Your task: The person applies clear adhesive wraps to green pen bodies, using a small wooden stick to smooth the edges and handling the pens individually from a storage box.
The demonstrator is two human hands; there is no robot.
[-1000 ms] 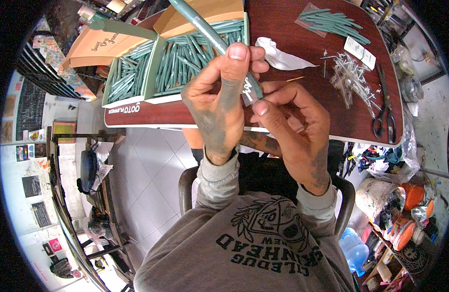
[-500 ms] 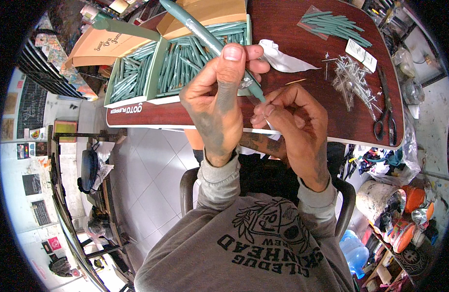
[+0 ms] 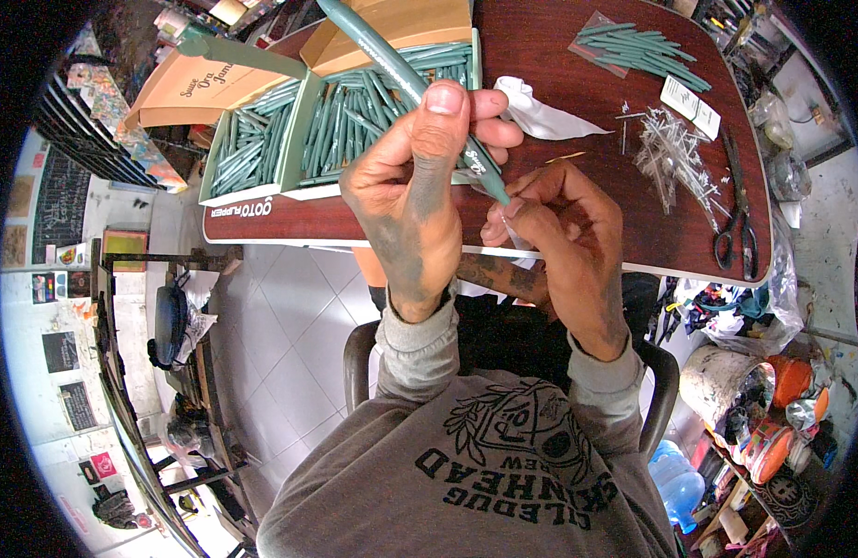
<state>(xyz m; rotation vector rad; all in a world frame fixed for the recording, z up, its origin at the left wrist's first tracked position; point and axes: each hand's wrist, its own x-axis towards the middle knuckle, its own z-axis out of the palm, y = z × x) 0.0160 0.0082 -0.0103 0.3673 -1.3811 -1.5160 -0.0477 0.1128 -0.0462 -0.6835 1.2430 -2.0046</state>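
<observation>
Now more green pen tip (image 3: pixel 494 187) visible

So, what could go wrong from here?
The green pen-like stick might slip: the left grip pinches it with thumb and fingers.
A sweep of the right grip could scatter the thin pale sticks heaped on the table.
The scissors, handles near the table's edge, could perhaps be knocked off.

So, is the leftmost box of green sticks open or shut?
The leftmost box is open: its lid is tipped back, showing green sticks inside.
</observation>
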